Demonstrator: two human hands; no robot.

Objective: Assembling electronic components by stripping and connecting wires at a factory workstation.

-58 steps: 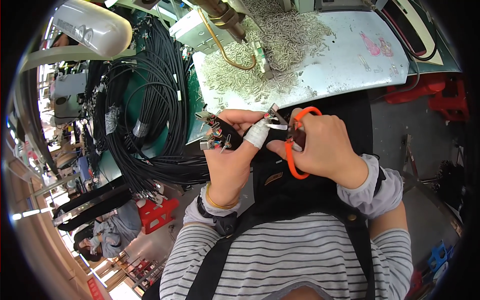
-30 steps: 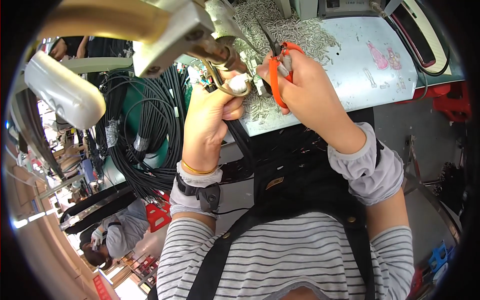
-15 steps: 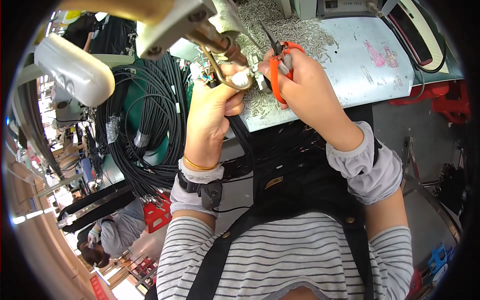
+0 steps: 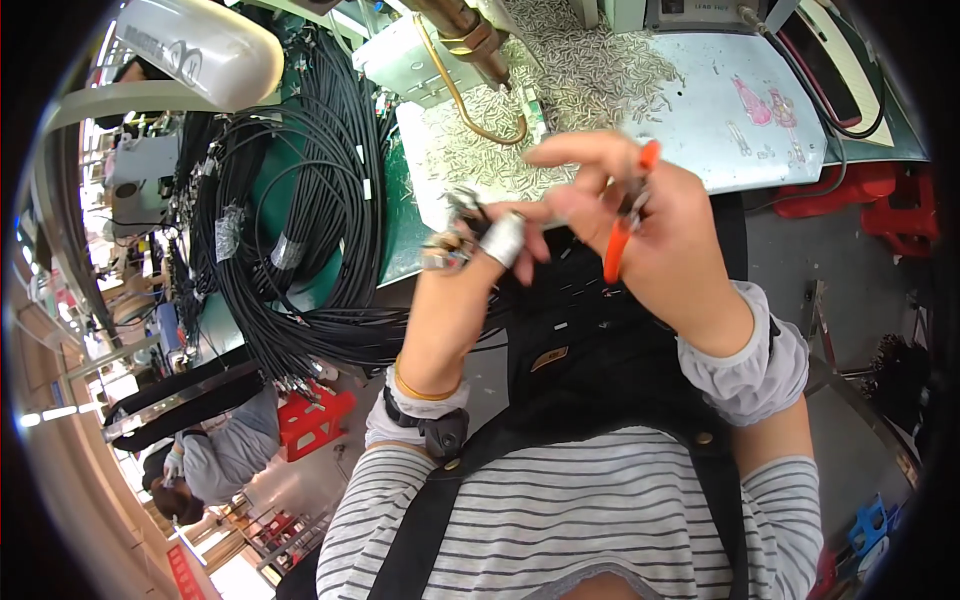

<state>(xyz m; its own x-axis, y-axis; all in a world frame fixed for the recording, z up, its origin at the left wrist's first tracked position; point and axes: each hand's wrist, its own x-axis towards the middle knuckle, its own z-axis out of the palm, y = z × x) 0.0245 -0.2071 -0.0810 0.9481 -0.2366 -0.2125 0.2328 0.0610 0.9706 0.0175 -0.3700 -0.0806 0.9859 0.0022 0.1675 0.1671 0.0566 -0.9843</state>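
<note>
My left hand (image 4: 465, 275) is closed around a small bunch of cable ends (image 4: 450, 248) with metallic and dark tips, in front of the work surface's near edge. White tape wraps one of its fingers. Close by on the right, my right hand (image 4: 665, 225) holds orange-handled pliers (image 4: 617, 245) in its palm. Its thumb and forefinger reach toward the left hand, and motion blurs them. The pliers' jaws cannot be made out. Beyond both hands stands a machine's metal nozzle (image 4: 480, 50), with a bent brass-coloured rod (image 4: 455, 90) beside it.
Many small metal pins (image 4: 580, 75) cover much of the white board (image 4: 710, 110). Coils of black cable (image 4: 310, 190) lie on the left. A white lamp-like housing (image 4: 205, 50) overhangs the upper left. Red stools stand right (image 4: 835, 195) and lower left (image 4: 315, 425); another person (image 4: 235, 455) sits left.
Both hands have drawn back toward me from the machine's nozzle. The left hand has turned with the cable ends, and the pliers have swung down into the right palm.
</note>
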